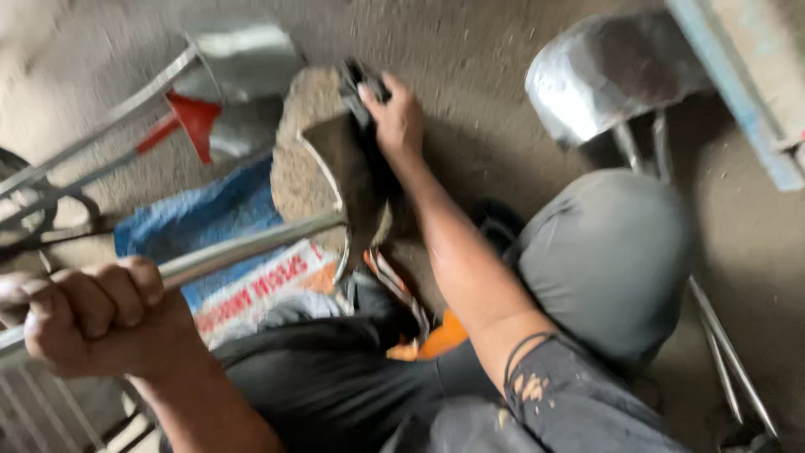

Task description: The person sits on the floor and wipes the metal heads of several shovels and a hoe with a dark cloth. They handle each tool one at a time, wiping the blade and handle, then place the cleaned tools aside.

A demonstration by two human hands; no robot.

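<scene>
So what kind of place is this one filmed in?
Probably a metalwork workshop, worked at floor level: a bare dusty floor, shovel heads such as the shiny blade, and a metal handle gripped in the left hand.

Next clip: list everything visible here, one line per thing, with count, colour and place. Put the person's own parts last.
shovel blade: one, dark metal, centre, standing on the ground
metal handle: one, silver, running from lower left to the blade
dark pad or cloth: one, black, top centre, against the blade; blurred
second shovel: one, shiny silver, upper right
red-necked tool: one, red and silver, upper left
printed sack: one, blue and white, left of centre on the ground
painted frame: one, light blue, top right corner
ground: grey-brown, sandy
knee: grey trousers, right of centre
left hand: fist closed on the metal handle, lower left
right hand: gripping the dark pad, top centre
</scene>
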